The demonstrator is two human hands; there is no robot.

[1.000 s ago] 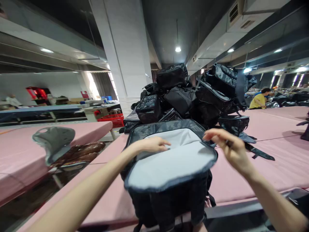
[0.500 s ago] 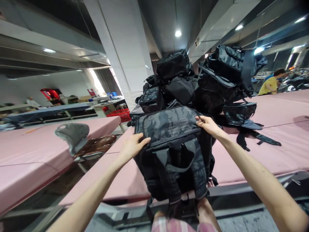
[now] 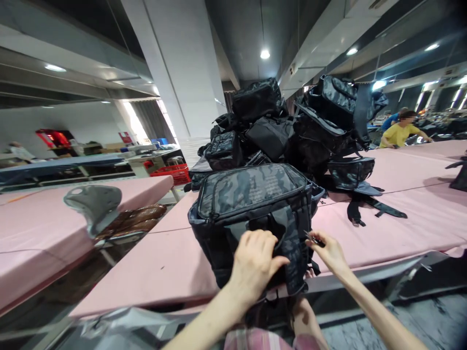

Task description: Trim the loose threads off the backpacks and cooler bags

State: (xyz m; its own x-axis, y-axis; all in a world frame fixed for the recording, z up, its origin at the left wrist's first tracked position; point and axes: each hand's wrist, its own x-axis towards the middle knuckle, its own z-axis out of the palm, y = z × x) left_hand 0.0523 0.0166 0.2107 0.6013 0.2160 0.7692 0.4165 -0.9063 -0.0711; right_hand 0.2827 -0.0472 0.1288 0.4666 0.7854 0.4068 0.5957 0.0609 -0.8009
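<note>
A grey-camouflage and black backpack [image 3: 251,187] stands on the pink table before me, its zipped camouflage panel facing up. My left hand [image 3: 257,257] is against its near side, fingers curled over the grey webbing handle and thumb pointing out to the right. The fingertips are hidden behind the hand. My right hand [image 3: 328,250] is closed on small dark thread snips [image 3: 315,239], their pointed metal tip toward the backpack's right edge. Black straps hang down the near side, partly behind my left hand.
Behind the backpack rises a heap of dark backpacks [image 3: 270,131], with straps [image 3: 383,205] trailing on the pink table [image 3: 146,272]. A grey chair [image 3: 97,204] with a brown cushion stands to the left. A person in yellow [image 3: 399,132] works at the far right.
Both hands have left the backpack's top edges. My left hand moved right and down to the handle; my right hand came down beside the right edge with the snips. The top panel now shows fully.
</note>
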